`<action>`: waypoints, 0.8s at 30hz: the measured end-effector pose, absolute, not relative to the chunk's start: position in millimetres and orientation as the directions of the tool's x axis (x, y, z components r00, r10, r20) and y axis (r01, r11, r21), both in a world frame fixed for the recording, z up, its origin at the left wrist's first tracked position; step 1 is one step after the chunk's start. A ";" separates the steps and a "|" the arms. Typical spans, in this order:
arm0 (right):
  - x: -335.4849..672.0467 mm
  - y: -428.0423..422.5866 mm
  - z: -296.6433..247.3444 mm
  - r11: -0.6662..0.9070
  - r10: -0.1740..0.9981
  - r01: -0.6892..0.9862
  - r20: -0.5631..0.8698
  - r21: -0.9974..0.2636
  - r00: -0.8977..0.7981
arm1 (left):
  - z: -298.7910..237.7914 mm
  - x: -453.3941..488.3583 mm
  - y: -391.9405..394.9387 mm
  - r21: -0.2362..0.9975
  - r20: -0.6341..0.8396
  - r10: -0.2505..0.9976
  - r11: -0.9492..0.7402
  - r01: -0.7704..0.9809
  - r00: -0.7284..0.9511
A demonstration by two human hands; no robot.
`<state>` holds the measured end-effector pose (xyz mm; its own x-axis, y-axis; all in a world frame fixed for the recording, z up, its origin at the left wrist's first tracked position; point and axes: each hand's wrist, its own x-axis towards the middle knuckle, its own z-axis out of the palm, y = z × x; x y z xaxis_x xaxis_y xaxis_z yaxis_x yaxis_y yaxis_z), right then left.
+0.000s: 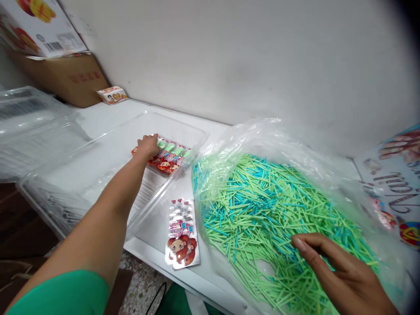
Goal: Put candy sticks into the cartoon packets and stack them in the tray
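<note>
My left hand (pixel 148 146) reaches into a large clear plastic tray (pixel 108 144). Its fingers are curled down on the left end of a row of shiny printed packets (pixel 169 159), each with a red-haired cartoon figure; the fingertips are partly hidden. My right hand (pixel 341 271) hovers over an open clear bag of thin green and blue sticks (pixel 262 205). Thumb and forefinger meet there in a pinch, and whatever may be between them does not show. Between tray and bag, a few flat cartoon-printed packets (pixel 182 236) lie overlapped near the table's front edge.
More clear plastic trays (pixel 29 113) are stacked at the far left. Behind them, a brown carton (pixel 74 78) carries a fruit-printed box (pixel 42 30). A small printed box (pixel 112 95) stands against the wall. At the right is a printed sheet (pixel 393 179). The white table (pixel 213 273) ends in front.
</note>
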<state>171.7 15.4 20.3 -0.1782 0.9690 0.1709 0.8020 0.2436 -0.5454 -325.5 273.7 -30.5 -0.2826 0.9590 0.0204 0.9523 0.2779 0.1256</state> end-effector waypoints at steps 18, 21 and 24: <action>141.7 -25.0 27.5 0.346 0.931 0.646 0.162 -0.681 -0.328 | -10.4 -169.5 -36.0 0.488 0.094 0.978 0.120 0.865 -0.188; 144.7 -34.1 29.4 0.326 0.934 0.637 0.136 -0.698 -0.330 | -54.7 -181.3 -22.2 0.467 -0.026 0.895 0.405 0.786 -0.445; 151.3 -43.7 28.9 0.306 0.941 0.635 0.125 -0.709 -0.314 | -71.8 -189.4 -4.9 0.565 -0.160 0.831 0.520 0.641 -0.533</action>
<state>151.3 -43.7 28.9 -0.3138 0.9412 0.1252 0.6352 0.3061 -0.7091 -189.4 -4.9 -71.8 -0.5328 0.8310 -0.1599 0.6410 0.5196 0.5649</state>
